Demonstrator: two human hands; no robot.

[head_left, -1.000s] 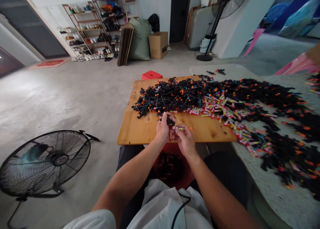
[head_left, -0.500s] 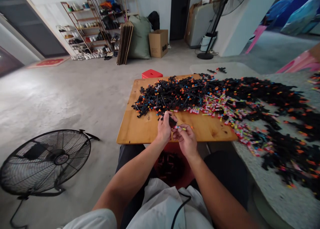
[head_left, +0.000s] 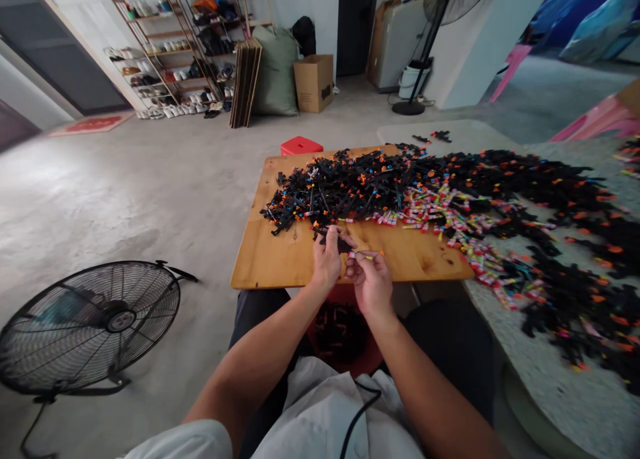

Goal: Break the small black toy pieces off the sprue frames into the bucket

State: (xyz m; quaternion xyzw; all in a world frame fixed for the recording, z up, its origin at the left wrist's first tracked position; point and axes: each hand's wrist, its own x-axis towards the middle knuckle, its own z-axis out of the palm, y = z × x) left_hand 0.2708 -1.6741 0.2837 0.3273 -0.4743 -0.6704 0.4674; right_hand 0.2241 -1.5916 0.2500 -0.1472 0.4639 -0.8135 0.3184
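Note:
My left hand (head_left: 327,257) is closed around a small black toy gun (head_left: 345,243), just above the front part of the wooden tabletop (head_left: 280,259). Close beside it, my right hand (head_left: 371,279) pinches a small candy tube (head_left: 356,254) with a pink-and-white wrapper, its end at the toy gun. Whether the two touch is too small to tell. A big heap of black toy guns (head_left: 345,185) with orange and blue bits lies beyond my hands. To its right spread many colourful small tubes (head_left: 430,209).
More black toy guns (head_left: 590,299) cover the speckled stone table (head_left: 555,385) at right. A red bucket (head_left: 345,332) with dark pieces stands between my legs. A floor fan (head_left: 120,320) is at left, and a red stool (head_left: 301,145) behind the wooden top.
The view has shifted slightly. My hands stay together, and the toy gun in my left hand appears turned a little, with its black end showing more at the left.

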